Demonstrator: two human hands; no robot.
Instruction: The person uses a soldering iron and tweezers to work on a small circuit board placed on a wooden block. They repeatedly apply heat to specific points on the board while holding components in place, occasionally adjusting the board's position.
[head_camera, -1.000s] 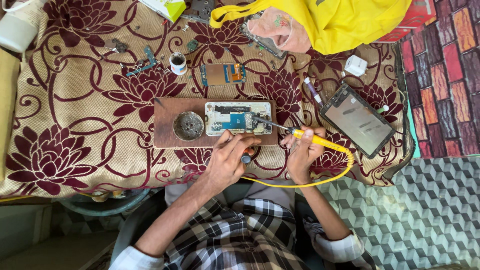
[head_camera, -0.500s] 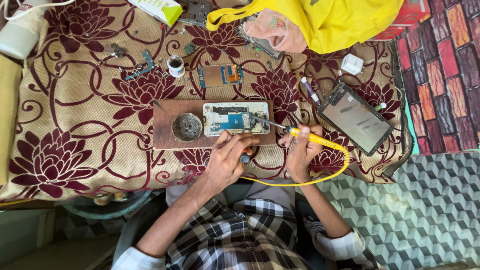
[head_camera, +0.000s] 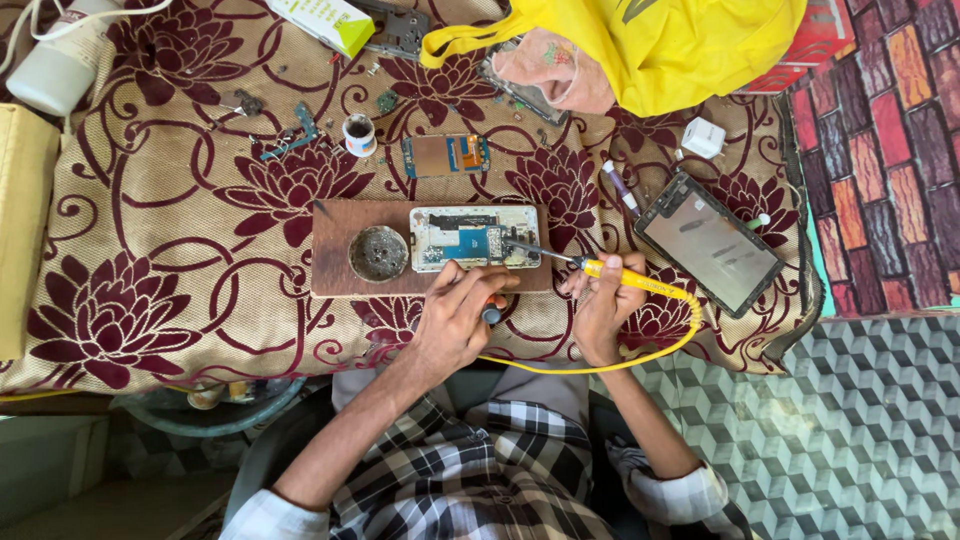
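Checked cloth is lying across the person's lap at the near edge, and both forearms are reaching up from it onto the bench (head_camera: 150, 300), which is wearing a tan cover with dark red flowers. The left hand (head_camera: 455, 320) is curling loosely against the near edge of a wooden board (head_camera: 335, 275), its fingertips resting on the board's rim just below an opened phone (head_camera: 472, 238); a small dark knob is showing beside its thumb, and I cannot tell whether the hand is gripping it. The right hand (head_camera: 600, 305) is closing around the yellow handle of a soldering iron (head_camera: 625, 280), whose tip is touching the phone's right end. A yellow cord (head_camera: 600, 362) is looping from the handle back along the bench's near edge.

On the board, the phone is lying flat with a round metal dish (head_camera: 378, 253) just to its left. Bare cloth is stretching wide to the left of the board, while on the right a dark tablet (head_camera: 712, 243) is sitting tilted near the bench's right edge, leaving a narrow strip beside the iron.

Farther off, a small circuit board (head_camera: 446, 155) and a little solder spool (head_camera: 358, 135) are lying apart from the wooden board. A white charger (head_camera: 703, 137), a yellow bag (head_camera: 660, 45) and a white bottle (head_camera: 60, 65) are crowding the far edge.
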